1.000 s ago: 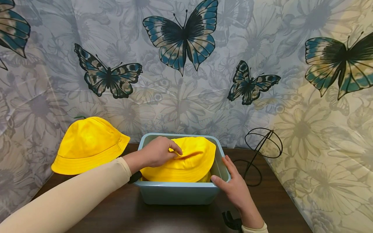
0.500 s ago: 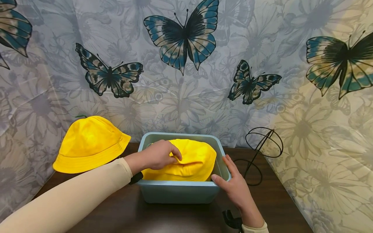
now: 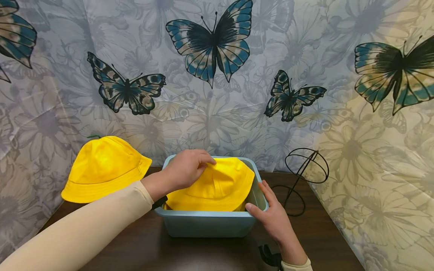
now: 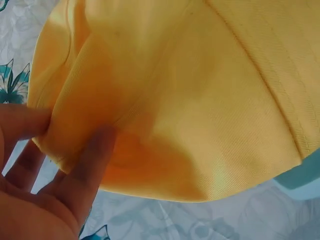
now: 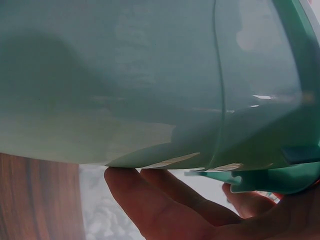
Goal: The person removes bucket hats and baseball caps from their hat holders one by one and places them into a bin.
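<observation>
My left hand pinches the crown of a yellow bucket hat inside a light blue plastic tub. In the left wrist view, thumb and fingers grip a fold of the yellow cloth, which fills most of the picture. More yellow cloth shows under this hat's brim, low in the tub. My right hand holds the tub's right front corner, thumb over the rim and fingers along the outer side. The right wrist view has those fingers against the tub's smooth wall.
Another yellow bucket hat stands raised at the left, a bit of green strip behind its top. A black wire hat stand stands to the right of the tub. The dark wooden table backs onto a butterfly-print cloth.
My left hand dipped slightly with the hat's crown, then rose, pulling the crown up into a peak and bringing the brim back into sight. My right hand stays at the tub's corner.
</observation>
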Demonstrator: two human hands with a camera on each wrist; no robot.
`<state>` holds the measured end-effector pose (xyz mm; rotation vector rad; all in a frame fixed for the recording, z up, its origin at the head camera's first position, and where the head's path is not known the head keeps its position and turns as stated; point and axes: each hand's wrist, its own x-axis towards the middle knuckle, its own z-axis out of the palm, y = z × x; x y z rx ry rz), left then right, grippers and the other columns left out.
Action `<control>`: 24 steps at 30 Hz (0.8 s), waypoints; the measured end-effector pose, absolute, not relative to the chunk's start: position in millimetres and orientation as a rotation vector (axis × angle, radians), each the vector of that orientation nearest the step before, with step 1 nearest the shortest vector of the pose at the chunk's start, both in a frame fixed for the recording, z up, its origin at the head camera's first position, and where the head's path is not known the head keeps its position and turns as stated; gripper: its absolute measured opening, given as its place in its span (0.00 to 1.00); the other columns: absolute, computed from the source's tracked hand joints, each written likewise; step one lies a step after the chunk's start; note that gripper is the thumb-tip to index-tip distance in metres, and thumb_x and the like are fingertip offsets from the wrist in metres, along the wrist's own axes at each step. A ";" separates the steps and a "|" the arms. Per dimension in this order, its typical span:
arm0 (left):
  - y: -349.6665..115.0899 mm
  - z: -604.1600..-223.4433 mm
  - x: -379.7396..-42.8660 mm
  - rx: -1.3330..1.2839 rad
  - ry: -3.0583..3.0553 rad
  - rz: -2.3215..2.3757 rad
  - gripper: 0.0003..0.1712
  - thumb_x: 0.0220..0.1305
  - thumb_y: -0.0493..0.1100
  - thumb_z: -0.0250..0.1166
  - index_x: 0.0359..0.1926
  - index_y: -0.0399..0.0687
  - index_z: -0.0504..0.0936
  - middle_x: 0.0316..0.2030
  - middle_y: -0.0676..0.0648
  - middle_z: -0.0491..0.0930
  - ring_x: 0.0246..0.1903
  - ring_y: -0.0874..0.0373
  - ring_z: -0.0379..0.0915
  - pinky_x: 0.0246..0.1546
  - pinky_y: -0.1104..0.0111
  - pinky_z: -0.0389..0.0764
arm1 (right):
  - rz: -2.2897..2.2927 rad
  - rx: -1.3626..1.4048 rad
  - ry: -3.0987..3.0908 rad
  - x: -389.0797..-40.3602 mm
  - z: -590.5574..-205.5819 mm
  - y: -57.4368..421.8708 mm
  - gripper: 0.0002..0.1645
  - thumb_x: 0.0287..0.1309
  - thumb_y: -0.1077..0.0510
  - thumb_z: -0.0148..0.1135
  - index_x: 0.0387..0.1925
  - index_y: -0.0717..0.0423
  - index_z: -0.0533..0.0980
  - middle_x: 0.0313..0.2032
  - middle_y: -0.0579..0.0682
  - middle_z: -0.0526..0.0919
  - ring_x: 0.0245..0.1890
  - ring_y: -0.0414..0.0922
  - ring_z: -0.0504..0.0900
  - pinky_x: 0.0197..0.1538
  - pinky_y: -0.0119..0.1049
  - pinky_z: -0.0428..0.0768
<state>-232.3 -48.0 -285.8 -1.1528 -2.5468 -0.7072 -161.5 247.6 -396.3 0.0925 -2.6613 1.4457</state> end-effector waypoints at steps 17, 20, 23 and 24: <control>-57.5 -294.7 -238.8 -1.200 -2.859 -0.587 0.29 0.67 0.37 0.64 0.68 0.57 0.75 0.64 0.45 0.68 0.55 0.49 0.72 0.55 0.56 0.75 | 1.406 0.092 -2.678 -162.4 -396.8 248.2 0.52 0.61 0.38 0.65 0.78 0.52 0.53 0.78 0.46 0.44 0.75 0.60 0.45 0.65 0.71 0.53; -54.5 -297.4 -238.8 -1.287 -2.855 -0.582 0.29 0.67 0.37 0.65 0.68 0.54 0.75 0.67 0.45 0.67 0.61 0.49 0.69 0.61 0.56 0.71 | 1.408 0.093 -2.674 -162.2 -396.6 248.2 0.52 0.61 0.38 0.66 0.78 0.52 0.54 0.78 0.47 0.45 0.75 0.60 0.45 0.65 0.70 0.53; -51.8 -298.3 -237.3 -1.346 -2.846 -0.551 0.29 0.67 0.37 0.65 0.68 0.52 0.75 0.69 0.47 0.66 0.65 0.49 0.66 0.64 0.56 0.67 | 1.408 0.089 -2.677 -162.4 -396.8 248.2 0.52 0.61 0.38 0.65 0.78 0.52 0.54 0.78 0.47 0.45 0.75 0.60 0.45 0.65 0.70 0.52; -51.3 -298.2 -236.7 -1.354 -2.844 -0.544 0.29 0.67 0.38 0.66 0.68 0.52 0.75 0.70 0.47 0.66 0.65 0.49 0.65 0.64 0.56 0.67 | 1.408 0.087 -2.678 -162.4 -396.9 248.2 0.52 0.61 0.38 0.65 0.78 0.52 0.54 0.78 0.48 0.45 0.75 0.60 0.45 0.65 0.70 0.52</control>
